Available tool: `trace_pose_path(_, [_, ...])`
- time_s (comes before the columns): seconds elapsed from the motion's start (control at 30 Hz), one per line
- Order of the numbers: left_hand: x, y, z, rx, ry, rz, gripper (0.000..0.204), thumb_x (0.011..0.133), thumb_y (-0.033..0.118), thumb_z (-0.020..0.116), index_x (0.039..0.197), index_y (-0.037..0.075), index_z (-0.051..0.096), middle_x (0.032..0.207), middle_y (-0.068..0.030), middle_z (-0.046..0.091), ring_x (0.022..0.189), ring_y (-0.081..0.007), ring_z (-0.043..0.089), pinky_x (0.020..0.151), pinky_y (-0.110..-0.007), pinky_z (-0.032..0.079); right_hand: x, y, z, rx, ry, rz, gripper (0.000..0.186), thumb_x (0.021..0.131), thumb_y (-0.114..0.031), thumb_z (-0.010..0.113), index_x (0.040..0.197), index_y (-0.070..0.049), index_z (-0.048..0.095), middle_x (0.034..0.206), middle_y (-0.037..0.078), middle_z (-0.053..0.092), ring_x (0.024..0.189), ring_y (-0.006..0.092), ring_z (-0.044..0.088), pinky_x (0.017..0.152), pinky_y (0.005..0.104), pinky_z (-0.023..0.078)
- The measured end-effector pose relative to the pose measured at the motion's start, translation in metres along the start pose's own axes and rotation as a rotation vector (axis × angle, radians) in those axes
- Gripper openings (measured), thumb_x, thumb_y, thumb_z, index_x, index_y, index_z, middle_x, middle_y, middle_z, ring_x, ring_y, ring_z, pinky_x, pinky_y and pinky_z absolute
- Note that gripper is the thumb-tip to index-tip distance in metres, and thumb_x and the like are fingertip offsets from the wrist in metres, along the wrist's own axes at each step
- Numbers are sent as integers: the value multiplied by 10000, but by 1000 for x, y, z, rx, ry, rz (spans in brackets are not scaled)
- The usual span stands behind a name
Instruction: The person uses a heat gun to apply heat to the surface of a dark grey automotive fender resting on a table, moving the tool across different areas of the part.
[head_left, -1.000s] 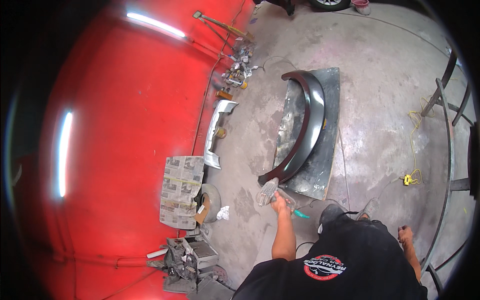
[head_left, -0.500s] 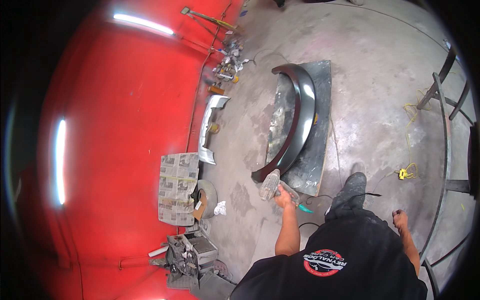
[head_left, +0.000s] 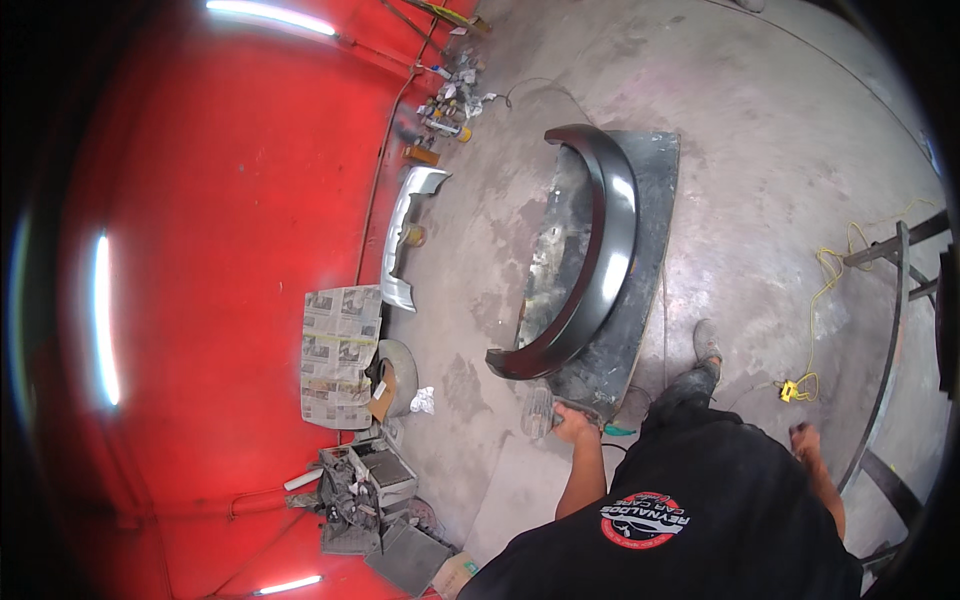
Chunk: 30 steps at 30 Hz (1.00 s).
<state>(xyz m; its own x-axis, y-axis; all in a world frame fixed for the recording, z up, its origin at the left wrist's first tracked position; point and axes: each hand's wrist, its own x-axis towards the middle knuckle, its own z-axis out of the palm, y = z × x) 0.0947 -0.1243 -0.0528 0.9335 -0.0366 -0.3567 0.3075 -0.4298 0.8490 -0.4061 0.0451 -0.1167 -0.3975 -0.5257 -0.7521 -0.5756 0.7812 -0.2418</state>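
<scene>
My left hand (head_left: 576, 424) grips a dusty grey hand tool (head_left: 538, 413) with a ribbed, rounded front end and a green tail end (head_left: 618, 431); its exact kind I cannot make out. The tool is low, just nearer to me than the close end of a glossy black wheel-arch flare (head_left: 618, 240), and apart from it. The curved flare lies on a dark, stained board (head_left: 655, 200) on the floor. At my right side hangs my right hand (head_left: 804, 441), its fingers curled; what they hold, if anything, is hidden.
Along the red wall (head_left: 220, 250) at left are a silver bumper (head_left: 398, 240), a newspaper-covered panel (head_left: 340, 355), a tire (head_left: 400, 375) and a dusty heap of bins (head_left: 385, 465). A yellow cord (head_left: 822, 300) and a metal stand (head_left: 882, 370) are at right. My shoe (head_left: 707, 341) is beside the board.
The tool in my left hand has come back toward me, away from the flare's near end. My view has shifted slightly, and my right hand still hangs at my side.
</scene>
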Motion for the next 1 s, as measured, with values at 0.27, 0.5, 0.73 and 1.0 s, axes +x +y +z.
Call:
trace_pose_path(0.27, [22, -2, 28, 79, 194, 22, 619, 829, 358, 637, 1269, -35, 448, 1109, -211, 597, 815, -313, 632, 599, -382, 520, 85, -163, -122, 201, 28, -170, 397, 847, -341, 545, 993, 21, 618, 956, 242, 638, 949, 397, 600, 831, 408, 459])
trace_pose_path(0.5, [-33, 7, 75, 329, 155, 159, 597, 808, 420, 648, 1165, -34, 499, 835, -149, 632, 534, -205, 557, 462, -339, 451, 160, -221, -164, -67, -65, -370, 376, 861, -325, 556, 1005, 16, 621, 965, 234, 642, 947, 382, 613, 825, 414, 466])
trace_pose_path(0.73, [-182, 40, 162, 382, -163, 452, 520, 793, 464, 651, 972, -24, 656, 902, -191, 670, 841, -300, 645, 766, -373, 473, 339, -219, -271, -189, -66, -464, 345, 840, -314, 579, 931, 13, 640, 908, 218, 651, 864, 351, 630, 764, 416, 486])
trace_pose_path(1.0, [-266, 8, 198, 241, -151, 234, 506, 790, 415, 676, 1008, -39, 626, 809, -146, 681, 692, -265, 650, 672, -349, 494, 434, -251, -360, -670, -42, -505, 302, 826, -287, 546, 883, -1, 625, 970, 225, 629, 935, 399, 597, 833, 471, 462])
